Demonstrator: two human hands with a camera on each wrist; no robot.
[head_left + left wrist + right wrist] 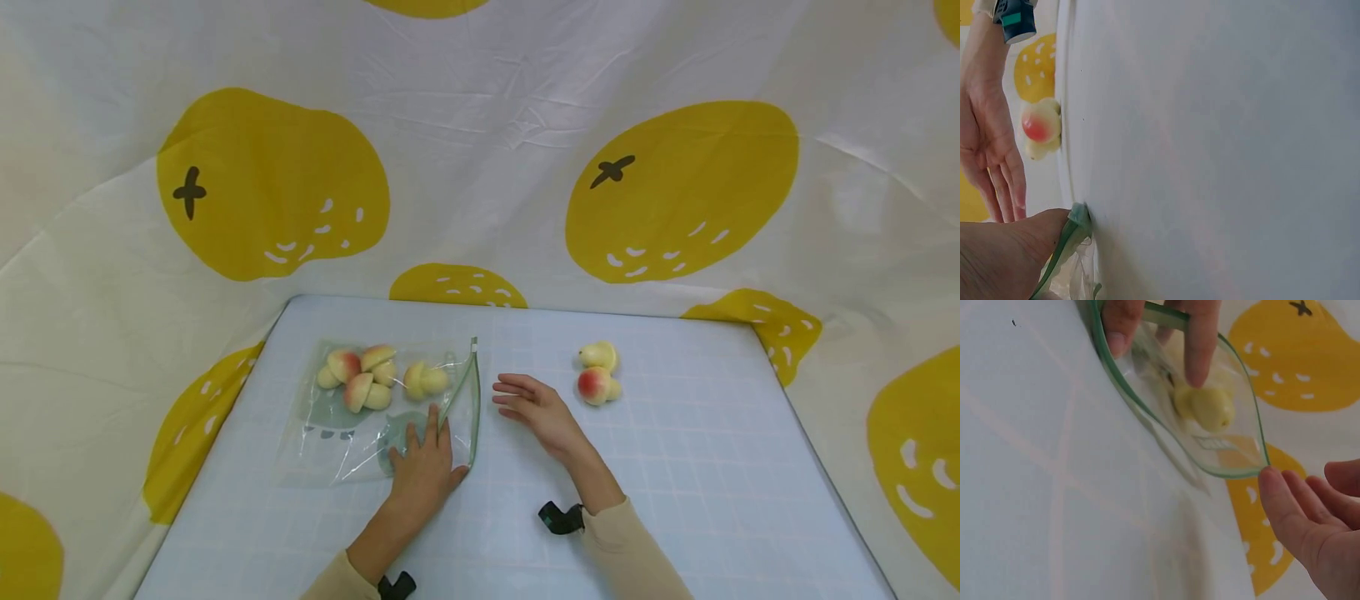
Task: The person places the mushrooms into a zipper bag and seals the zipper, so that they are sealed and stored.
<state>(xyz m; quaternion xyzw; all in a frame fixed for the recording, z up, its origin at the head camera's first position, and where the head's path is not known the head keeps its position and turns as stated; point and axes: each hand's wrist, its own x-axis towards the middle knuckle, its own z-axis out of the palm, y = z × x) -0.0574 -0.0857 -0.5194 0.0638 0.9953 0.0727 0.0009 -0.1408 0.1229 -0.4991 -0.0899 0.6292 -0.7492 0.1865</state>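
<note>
A clear zip bag (pixel 337 467) with a green-edged mouth lies flat at the left, several toy mushrooms (pixel 366 392) with yellow and reddish caps inside it. My left hand (pixel 423 479) spreads its fingers over the bag near the mouth, thumb at the near corner of the green edge (pixel 1072 231). In the right wrist view the mouth gapes, with left fingers (pixel 1200 350) reaching over its rim and one pale mushroom (pixel 1213 409) visible inside. Just right of the mouth, my right hand (pixel 540 412) hovers with fingers extended and holds nothing.
Two more toy mushrooms (pixel 597 386) sit together on the table (pixel 712 467), beyond and right of my right hand. A white cloth (pixel 480 167) printed with yellow fruit hangs behind the table. Each wrist wears a small black camera (pixel 561 517).
</note>
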